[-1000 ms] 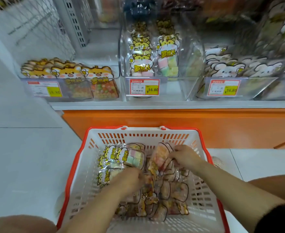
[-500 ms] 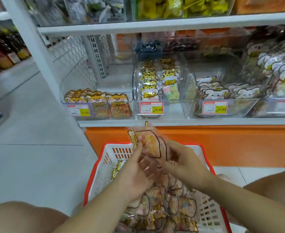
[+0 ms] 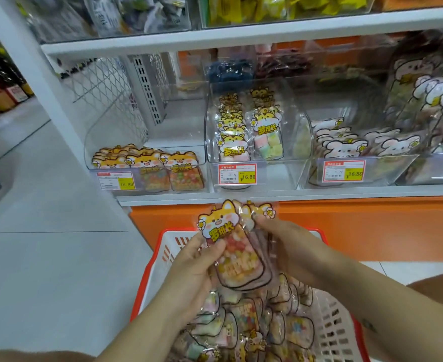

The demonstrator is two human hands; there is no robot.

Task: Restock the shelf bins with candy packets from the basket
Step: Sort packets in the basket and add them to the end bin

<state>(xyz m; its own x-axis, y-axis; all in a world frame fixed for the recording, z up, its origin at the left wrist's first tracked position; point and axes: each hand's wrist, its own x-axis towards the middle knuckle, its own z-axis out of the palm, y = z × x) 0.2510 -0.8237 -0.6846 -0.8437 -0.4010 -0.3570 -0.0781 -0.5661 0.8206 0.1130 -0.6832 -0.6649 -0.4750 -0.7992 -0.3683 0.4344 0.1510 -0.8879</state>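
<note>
Your L hand (image 3: 190, 267) & R hand (image 3: 292, 248) grip candy packets (image 3: 234, 254); square 'em, aim for shelf's (image 3: 319, 193) left-end bin (image 3: 99, 142).

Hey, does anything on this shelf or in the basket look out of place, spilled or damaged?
Nothing stands out. Packets in the left bin and middle bin stand in neat rows, those in the basket lie in a loose heap, and the stack between the left hand and right hand looks intact. No spill shows.
</note>
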